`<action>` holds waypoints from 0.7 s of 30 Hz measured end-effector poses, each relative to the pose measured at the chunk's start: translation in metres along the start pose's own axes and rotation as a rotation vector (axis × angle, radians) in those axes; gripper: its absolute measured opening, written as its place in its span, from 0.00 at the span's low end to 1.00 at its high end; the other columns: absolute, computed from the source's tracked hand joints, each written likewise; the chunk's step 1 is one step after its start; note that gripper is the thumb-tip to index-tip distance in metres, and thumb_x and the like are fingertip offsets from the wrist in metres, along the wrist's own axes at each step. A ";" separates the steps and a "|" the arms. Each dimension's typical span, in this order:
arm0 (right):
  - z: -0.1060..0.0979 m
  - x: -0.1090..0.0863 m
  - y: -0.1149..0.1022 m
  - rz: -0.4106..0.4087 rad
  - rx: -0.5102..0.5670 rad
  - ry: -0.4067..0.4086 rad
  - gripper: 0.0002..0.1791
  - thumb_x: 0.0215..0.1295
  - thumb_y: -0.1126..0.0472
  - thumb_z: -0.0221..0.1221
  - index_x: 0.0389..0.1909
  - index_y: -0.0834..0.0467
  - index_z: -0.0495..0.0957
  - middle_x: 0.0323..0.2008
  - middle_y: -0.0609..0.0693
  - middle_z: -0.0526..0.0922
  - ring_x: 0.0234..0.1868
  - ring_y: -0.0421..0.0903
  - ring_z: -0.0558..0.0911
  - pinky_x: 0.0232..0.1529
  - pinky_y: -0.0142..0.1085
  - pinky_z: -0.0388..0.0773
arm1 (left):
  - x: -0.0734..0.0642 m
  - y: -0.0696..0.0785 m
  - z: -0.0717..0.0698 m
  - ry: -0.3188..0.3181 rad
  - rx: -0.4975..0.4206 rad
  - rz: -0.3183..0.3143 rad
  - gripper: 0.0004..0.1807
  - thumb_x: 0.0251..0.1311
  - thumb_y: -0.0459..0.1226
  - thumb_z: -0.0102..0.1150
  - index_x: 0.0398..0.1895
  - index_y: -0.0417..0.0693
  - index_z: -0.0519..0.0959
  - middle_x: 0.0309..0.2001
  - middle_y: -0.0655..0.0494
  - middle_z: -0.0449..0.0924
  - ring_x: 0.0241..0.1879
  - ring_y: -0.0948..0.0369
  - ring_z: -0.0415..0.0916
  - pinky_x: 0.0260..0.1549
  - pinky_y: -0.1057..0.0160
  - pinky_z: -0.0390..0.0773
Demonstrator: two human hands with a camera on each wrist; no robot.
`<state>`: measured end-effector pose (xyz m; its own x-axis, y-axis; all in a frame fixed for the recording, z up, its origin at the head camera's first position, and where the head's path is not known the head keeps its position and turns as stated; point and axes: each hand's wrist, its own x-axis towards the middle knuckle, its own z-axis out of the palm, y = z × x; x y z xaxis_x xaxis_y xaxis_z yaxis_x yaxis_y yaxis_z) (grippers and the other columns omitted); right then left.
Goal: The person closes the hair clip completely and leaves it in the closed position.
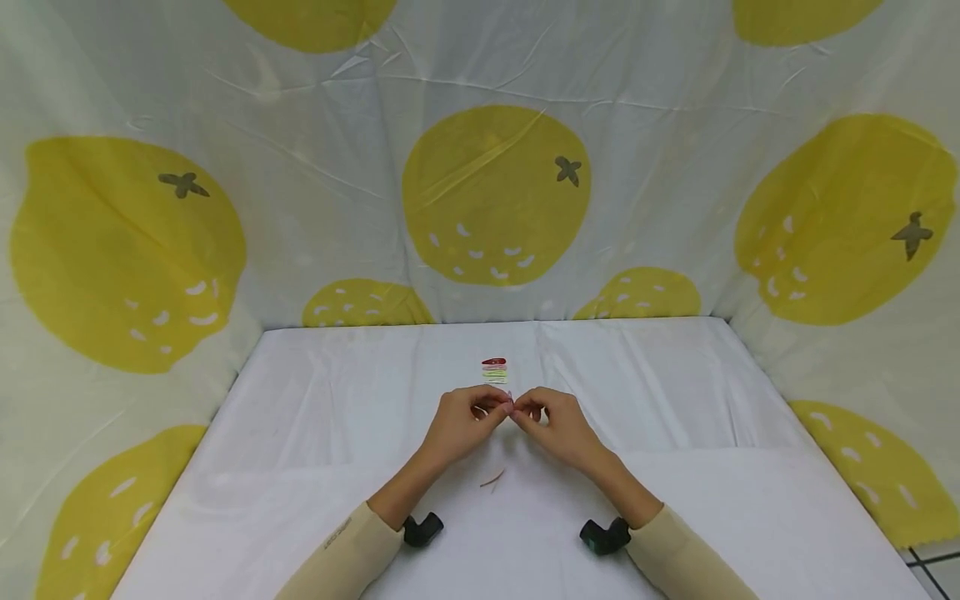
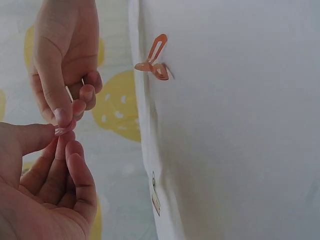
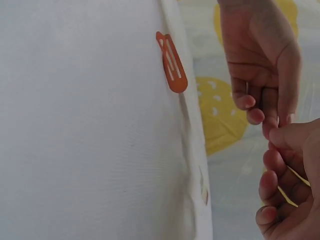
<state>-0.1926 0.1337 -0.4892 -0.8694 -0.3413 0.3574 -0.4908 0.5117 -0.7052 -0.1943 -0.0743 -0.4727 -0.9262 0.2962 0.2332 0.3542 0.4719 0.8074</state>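
Note:
My left hand (image 1: 462, 423) and right hand (image 1: 558, 423) meet fingertip to fingertip above the white table. Between them they pinch a small pink hair clip (image 2: 64, 131), mostly covered by the thumbs and fingers. An orange snap hair clip (image 1: 492, 481) lies on the cloth nearer the body, below the hands; its parts look bent apart in the left wrist view. Just beyond the fingertips lies a short column of hair clips, with a red clip (image 1: 493, 362) at the far end and yellow-green clips (image 1: 494, 374) closer in.
A white cloth covers the table (image 1: 300, 400). Behind and to both sides hangs a pale curtain (image 1: 330, 167) printed with yellow lemons. Each wrist wears a black camera, the left camera (image 1: 423, 530) and the right camera (image 1: 604, 537) hanging inward.

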 end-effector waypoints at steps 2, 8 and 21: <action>-0.002 0.004 -0.001 -0.013 -0.008 0.009 0.03 0.68 0.56 0.68 0.38 0.50 0.86 0.28 0.36 0.80 0.32 0.38 0.75 0.33 0.30 0.73 | 0.003 -0.001 -0.001 0.004 -0.016 -0.002 0.05 0.67 0.43 0.68 0.43 0.57 0.88 0.37 0.67 0.90 0.34 0.71 0.84 0.37 0.69 0.83; -0.012 0.016 -0.001 -0.058 -0.043 -0.047 0.01 0.68 0.60 0.66 0.35 0.52 0.85 0.29 0.38 0.81 0.32 0.41 0.77 0.34 0.33 0.76 | 0.008 -0.003 -0.005 -0.004 -0.029 0.030 0.11 0.66 0.45 0.69 0.49 0.54 0.88 0.38 0.65 0.90 0.35 0.69 0.84 0.40 0.65 0.84; -0.019 0.023 0.002 -0.062 -0.101 -0.052 0.02 0.69 0.59 0.65 0.36 0.52 0.85 0.30 0.39 0.81 0.33 0.43 0.78 0.35 0.31 0.75 | 0.021 -0.007 -0.017 -0.026 -0.007 0.108 0.12 0.64 0.45 0.71 0.47 0.53 0.88 0.34 0.67 0.89 0.35 0.68 0.84 0.41 0.65 0.84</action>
<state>-0.2145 0.1419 -0.4702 -0.8342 -0.4137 0.3646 -0.5492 0.5642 -0.6165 -0.2185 -0.0860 -0.4642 -0.8790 0.3668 0.3047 0.4506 0.4301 0.7823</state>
